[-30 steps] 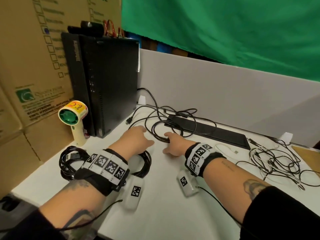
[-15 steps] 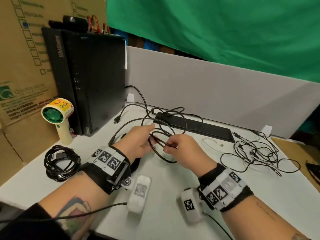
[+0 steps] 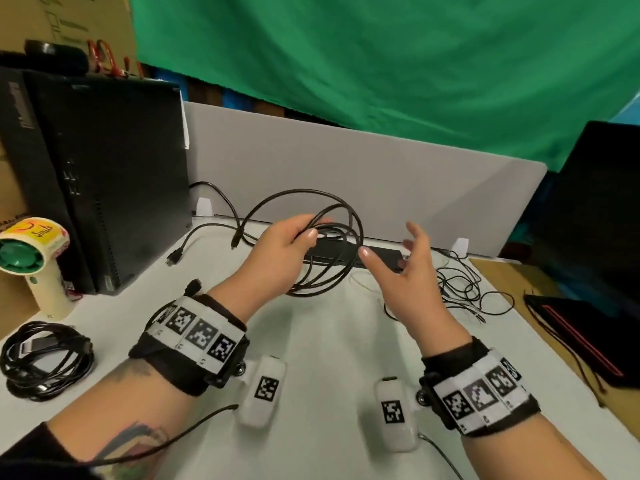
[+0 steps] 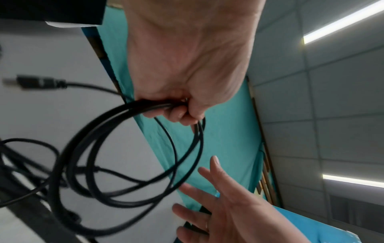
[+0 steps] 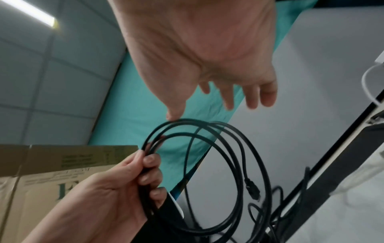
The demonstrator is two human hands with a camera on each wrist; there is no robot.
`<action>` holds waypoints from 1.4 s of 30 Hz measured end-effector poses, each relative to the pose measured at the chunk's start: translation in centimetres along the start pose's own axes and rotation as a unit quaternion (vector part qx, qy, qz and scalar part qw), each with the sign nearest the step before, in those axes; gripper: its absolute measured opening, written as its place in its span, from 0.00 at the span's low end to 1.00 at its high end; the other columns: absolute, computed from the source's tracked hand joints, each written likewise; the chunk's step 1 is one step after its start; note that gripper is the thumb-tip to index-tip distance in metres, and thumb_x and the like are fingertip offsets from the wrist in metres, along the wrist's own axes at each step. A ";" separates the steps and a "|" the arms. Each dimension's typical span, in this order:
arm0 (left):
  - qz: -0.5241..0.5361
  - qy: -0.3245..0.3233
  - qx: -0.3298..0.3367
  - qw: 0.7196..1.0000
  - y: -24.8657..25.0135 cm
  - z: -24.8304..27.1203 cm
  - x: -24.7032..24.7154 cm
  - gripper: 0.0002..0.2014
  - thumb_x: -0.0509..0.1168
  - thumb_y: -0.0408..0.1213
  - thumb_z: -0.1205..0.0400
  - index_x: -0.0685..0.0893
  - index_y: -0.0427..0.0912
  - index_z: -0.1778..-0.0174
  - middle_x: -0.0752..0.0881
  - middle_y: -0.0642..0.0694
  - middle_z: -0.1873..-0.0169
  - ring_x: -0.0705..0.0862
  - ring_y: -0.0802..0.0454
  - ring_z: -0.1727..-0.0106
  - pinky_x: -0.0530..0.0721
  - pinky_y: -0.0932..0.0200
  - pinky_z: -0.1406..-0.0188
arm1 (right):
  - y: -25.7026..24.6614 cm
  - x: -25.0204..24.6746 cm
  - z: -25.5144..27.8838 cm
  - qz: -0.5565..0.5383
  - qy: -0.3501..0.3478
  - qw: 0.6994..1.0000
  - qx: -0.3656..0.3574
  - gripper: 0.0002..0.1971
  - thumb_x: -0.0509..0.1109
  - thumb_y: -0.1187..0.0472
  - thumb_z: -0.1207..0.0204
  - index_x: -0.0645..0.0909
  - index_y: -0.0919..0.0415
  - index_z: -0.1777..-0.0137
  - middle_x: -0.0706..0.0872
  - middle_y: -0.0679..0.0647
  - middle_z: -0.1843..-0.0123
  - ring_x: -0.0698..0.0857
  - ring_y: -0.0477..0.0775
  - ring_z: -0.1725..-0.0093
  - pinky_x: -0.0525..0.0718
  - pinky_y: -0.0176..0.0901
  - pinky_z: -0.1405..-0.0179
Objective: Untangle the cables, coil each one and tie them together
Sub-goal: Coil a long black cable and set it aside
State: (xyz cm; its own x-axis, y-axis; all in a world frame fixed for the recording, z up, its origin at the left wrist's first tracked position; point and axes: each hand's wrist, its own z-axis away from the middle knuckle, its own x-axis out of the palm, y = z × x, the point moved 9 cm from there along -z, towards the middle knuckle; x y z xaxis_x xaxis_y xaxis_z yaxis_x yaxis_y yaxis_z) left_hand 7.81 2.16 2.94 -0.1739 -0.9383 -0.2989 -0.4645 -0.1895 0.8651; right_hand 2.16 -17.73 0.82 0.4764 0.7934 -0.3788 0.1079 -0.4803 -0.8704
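My left hand grips a black cable gathered into a few loose loops and holds it up above the white table. In the left wrist view the fingers curl round the bunched strands, and the loops hang below. One plug end dangles left of the hand. My right hand is open beside the loops with fingers spread, and its thumb is close to the top of the coil. A finished black coil lies at the table's left edge. More tangled thin cables lie at the right.
A black computer tower and a cream hand fan stand at the left. A flat black bar lies along the grey divider. A dark case with a red stripe sits at the right edge.
My right hand has let go of the cable and opened, moving off to the right. My left hand has raised the loops higher off the table.
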 end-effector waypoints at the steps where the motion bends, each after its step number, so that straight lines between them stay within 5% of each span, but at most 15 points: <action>1: 0.008 -0.016 0.023 1.000 0.8 0.0 0.6 0.18 0.57 0.30 0.10 0.86 0.50 0.32 0.90 0.49 0.42 0.85 0.53 0.35 0.77 0.50 0.27 | -0.3 -0.5 -0.1 -0.017 -0.018 1.000 -0.001 0.41 0.74 0.41 0.24 0.57 0.41 0.15 0.71 0.50 0.22 0.77 0.46 0.30 0.77 0.45 0.30; 4: 0.055 -0.063 0.085 0.993 3.2 0.2 2.2 0.18 0.57 0.35 0.12 0.85 0.55 0.31 0.90 0.52 0.40 0.84 0.53 0.34 0.77 0.50 0.26 | -1.6 -2.0 0.2 -0.026 -0.043 0.998 -0.038 0.29 0.65 0.44 0.16 0.61 0.34 0.17 0.80 0.42 0.33 0.82 0.29 0.43 0.77 0.22 0.47; 6: 0.054 -0.076 0.114 0.989 4.3 0.3 3.0 0.18 0.57 0.39 0.12 0.84 0.60 0.31 0.89 0.57 0.39 0.83 0.56 0.32 0.76 0.47 0.25 | -1.7 -3.5 0.5 -0.037 -0.010 0.998 -0.046 0.28 0.65 0.47 0.15 0.62 0.38 0.16 0.82 0.44 0.40 0.84 0.33 0.46 0.79 0.21 0.51; 11: 0.042 -0.104 0.138 0.984 5.3 0.7 5.2 0.15 0.59 0.42 0.12 0.83 0.56 0.31 0.89 0.59 0.40 0.85 0.60 0.34 0.79 0.48 0.28 | 0.0 -4.9 1.8 -0.151 0.004 0.988 0.033 0.40 0.80 0.48 0.29 0.69 0.51 0.17 0.83 0.48 0.34 0.86 0.41 0.39 0.84 0.32 0.40; 16: -0.054 -0.150 0.140 0.977 4.9 1.5 7.9 0.10 0.61 0.40 0.10 0.84 0.52 0.38 0.89 0.54 0.51 0.86 0.56 0.47 0.82 0.51 0.42 | 0.4 -5.5 2.9 -0.236 -0.056 0.969 0.050 0.23 0.80 0.66 0.30 0.85 0.65 0.34 0.88 0.67 0.39 0.87 0.61 0.39 0.79 0.58 0.27; 19: -0.046 -0.152 0.112 0.981 4.3 1.6 8.6 0.07 0.61 0.42 0.11 0.84 0.54 0.49 0.82 0.59 0.68 0.79 0.58 0.66 0.79 0.57 0.63 | 1.1 -7.2 3.7 -0.248 -0.050 0.966 0.056 0.19 0.78 0.61 0.28 0.88 0.62 0.37 0.89 0.58 0.58 0.79 0.51 0.60 0.78 0.46 0.57; 21: 0.001 -0.158 0.055 0.986 3.2 1.5 9.0 0.07 0.64 0.41 0.12 0.83 0.52 0.54 0.76 0.56 0.73 0.73 0.53 0.71 0.75 0.54 0.69 | 2.4 -9.0 4.1 -0.249 -0.009 0.966 0.067 0.15 0.75 0.62 0.23 0.88 0.61 0.36 0.82 0.50 0.64 0.73 0.47 0.67 0.72 0.40 0.66; 27: 0.184 -0.183 -0.053 0.964 1.8 1.7 10.2 0.06 0.65 0.34 0.13 0.87 0.42 0.44 0.75 0.56 0.72 0.69 0.59 0.72 0.76 0.65 0.72 | 4.7 -10.9 6.1 -0.261 0.004 0.961 0.089 0.10 0.67 0.62 0.15 0.89 0.59 0.40 0.76 0.56 0.63 0.74 0.50 0.66 0.74 0.42 0.70; 30: 0.231 -0.187 -0.089 0.951 1.3 1.8 10.4 0.09 0.61 0.36 0.11 0.85 0.42 0.54 0.70 0.54 0.69 0.64 0.59 0.73 0.70 0.68 0.75 | 5.5 -12.0 6.5 -0.235 0.048 0.964 0.113 0.10 0.66 0.63 0.14 0.88 0.61 0.41 0.82 0.57 0.59 0.81 0.53 0.62 0.85 0.45 0.62; 33: 0.249 -0.175 -0.126 0.944 0.6 1.7 10.5 0.10 0.59 0.38 0.10 0.81 0.34 0.45 0.70 0.53 0.69 0.62 0.59 0.74 0.64 0.68 0.78 | 5.9 -13.3 6.5 -0.238 0.086 0.960 0.117 0.09 0.65 0.68 0.15 0.83 0.61 0.38 0.80 0.61 0.57 0.84 0.55 0.59 0.92 0.50 0.53; 39: 0.296 -0.165 -0.146 0.929 0.3 1.9 11.2 0.11 0.56 0.35 0.09 0.82 0.36 0.50 0.73 0.50 0.66 0.63 0.60 0.74 0.62 0.68 0.78 | 5.7 -11.3 6.5 -0.062 -0.043 0.989 0.131 0.21 0.59 0.76 0.16 0.85 0.50 0.42 0.88 0.58 0.47 0.86 0.47 0.64 0.85 0.40 0.60; 42: 0.352 -0.161 -0.165 0.907 0.0 1.8 11.1 0.12 0.55 0.32 0.09 0.82 0.32 0.39 0.77 0.50 0.65 0.64 0.60 0.75 0.63 0.69 0.80 | 6.1 -10.5 7.0 0.068 -0.097 0.983 0.137 0.23 0.61 0.76 0.20 0.87 0.46 0.46 0.87 0.53 0.43 0.85 0.49 0.58 0.85 0.35 0.62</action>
State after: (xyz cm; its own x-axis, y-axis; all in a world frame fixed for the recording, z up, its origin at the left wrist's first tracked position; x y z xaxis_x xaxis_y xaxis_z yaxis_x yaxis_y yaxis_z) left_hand 4.32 -7.77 -1.08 -0.5958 -0.7374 0.3182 0.1361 0.2978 0.9449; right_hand -8.29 -26.34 -2.68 0.2912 0.7977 -0.5281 -0.1976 -0.4900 -0.8490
